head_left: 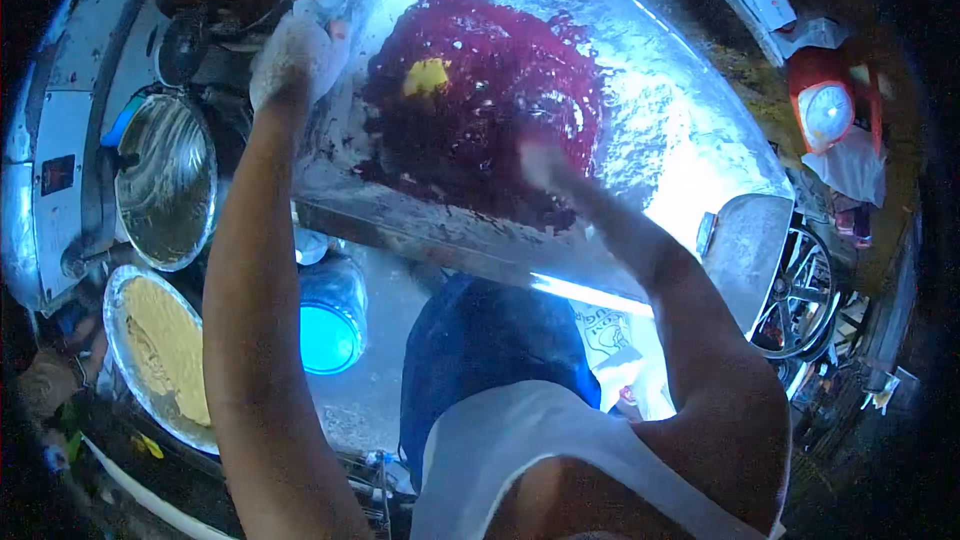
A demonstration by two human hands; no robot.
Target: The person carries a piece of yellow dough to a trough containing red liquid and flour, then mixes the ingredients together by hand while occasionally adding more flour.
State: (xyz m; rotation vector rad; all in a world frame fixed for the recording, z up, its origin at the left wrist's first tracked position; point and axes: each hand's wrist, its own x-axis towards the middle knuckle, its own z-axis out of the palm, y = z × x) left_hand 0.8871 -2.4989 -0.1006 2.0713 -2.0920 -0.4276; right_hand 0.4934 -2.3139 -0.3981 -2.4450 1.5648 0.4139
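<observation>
1 red mass (490, 50): spread wide over the floor of the trough (430, 242), dark, glossy in places, ragged at the margins; its depth cannot be told.
Yellow patch (427, 77): on the red mass, toward its far left part; whether it is powder, liquid or a lump is unclear.
Right hand (540, 165): down at the red mass, right of its middle; blur and dark colour hide the fingers, so I cannot tell how far apart they are or whether they have hold of anything.
Left hand (295, 55): at or just beside the left wall of the trough, whitish all over; the fingers look bent inward, but how tightly, and on what, I cannot tell.
Weight of red mass: probably heavy as a whole, light by the handful.
Feel of red mass: likely soft, wet and slippery, with no stiffness to lift it by; nothing about it suggests breakage, only smearing and dripping.
Hold on red mass: best scooped from beneath with a cupped palm, or pushed with a flat hand, since a pinch would probably slide through.
Hold on trough: its wall looks stiff and makes the likelier steadying point, though a wet palm could slip there.
Left of trough: a basin (150, 340) of yellowish paste and a bucket (330, 335), both well apart from the red mass.
</observation>
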